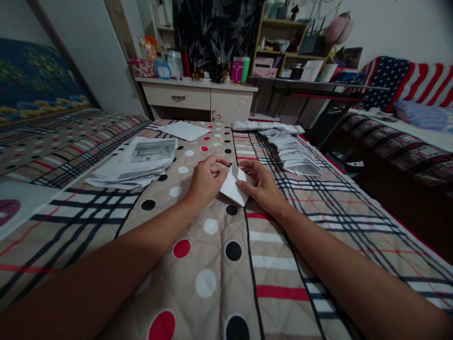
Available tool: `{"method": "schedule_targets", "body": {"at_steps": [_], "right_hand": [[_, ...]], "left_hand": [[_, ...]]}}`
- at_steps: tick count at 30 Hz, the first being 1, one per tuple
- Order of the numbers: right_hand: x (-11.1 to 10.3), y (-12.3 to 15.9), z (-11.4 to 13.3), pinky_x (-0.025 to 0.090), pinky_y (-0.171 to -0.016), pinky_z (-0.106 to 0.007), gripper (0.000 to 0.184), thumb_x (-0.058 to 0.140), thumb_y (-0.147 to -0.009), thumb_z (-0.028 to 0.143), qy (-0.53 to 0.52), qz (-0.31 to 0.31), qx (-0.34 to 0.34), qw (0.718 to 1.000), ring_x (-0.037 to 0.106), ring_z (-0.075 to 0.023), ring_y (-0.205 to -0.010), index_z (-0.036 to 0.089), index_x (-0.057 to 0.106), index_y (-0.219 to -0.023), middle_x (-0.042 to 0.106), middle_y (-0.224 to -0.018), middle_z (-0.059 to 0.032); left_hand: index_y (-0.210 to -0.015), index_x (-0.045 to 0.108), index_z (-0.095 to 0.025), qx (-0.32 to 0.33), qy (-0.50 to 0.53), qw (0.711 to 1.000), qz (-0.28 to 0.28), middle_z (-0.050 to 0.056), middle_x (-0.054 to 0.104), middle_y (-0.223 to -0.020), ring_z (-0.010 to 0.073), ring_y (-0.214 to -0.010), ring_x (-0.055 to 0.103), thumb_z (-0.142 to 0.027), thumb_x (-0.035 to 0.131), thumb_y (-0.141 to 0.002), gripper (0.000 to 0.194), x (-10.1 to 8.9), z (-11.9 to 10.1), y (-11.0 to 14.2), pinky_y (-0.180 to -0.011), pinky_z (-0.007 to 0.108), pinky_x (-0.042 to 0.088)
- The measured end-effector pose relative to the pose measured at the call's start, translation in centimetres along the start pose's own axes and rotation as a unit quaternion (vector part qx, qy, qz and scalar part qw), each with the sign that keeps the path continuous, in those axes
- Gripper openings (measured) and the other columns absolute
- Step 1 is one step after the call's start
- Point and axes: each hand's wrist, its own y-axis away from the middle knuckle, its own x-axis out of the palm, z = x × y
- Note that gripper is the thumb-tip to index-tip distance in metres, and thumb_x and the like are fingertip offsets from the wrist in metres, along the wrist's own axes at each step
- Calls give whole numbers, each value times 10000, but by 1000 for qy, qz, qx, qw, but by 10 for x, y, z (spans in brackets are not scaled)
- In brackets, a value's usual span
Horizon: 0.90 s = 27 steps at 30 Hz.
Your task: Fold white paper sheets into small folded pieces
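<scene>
A small folded piece of white paper is held between both my hands, just above the patterned bedspread. My left hand pinches its left edge between thumb and fingers. On the opposite side, my right hand grips it, the thumb lying across the front face and the fingers curled behind. A crease and a raised flap show at the paper's top. Part of the far side is hidden by my fingers.
Printed sheets lie stacked at the left, with a white sheet beyond them. Rows of folded papers lie at the right. A white dresser stands past the bed's far end, and a desk is beside it.
</scene>
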Motion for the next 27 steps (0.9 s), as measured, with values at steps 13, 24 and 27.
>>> {"method": "schedule_targets", "body": {"at_steps": [13, 24, 27], "right_hand": [[0, 1, 9, 398, -651, -285, 71, 564, -852, 264, 116, -61, 2, 991, 550, -162, -723, 197, 586, -861, 613, -800, -18], [2, 4, 15, 360, -577, -278, 133, 541, -892, 296, 137, -64, -44, 988, 495, -136, -612, 207, 556, -794, 555, -686, 5], [2, 5, 15, 359, -571, -277, 129, 550, -888, 296, 125, -60, -37, 990, 491, -136, -609, 206, 557, -795, 547, -679, 7]], "left_hand": [[-920, 581, -182, -25, 20, 999, 9, -23, 633, -605, 119, -517, 594, -204, 663, -715, 222, 3, 0, 2, -482, 197, 428], [-936, 647, -115, -151, 90, 981, 78, 31, 703, -718, 151, -603, 651, -245, 834, -585, 418, 5, 0, 1, -531, 232, 490], [-871, 673, -114, -152, 91, 981, 74, 46, 715, -740, 149, -627, 651, -235, 817, -611, 321, 5, -2, 2, -553, 231, 492]]}}
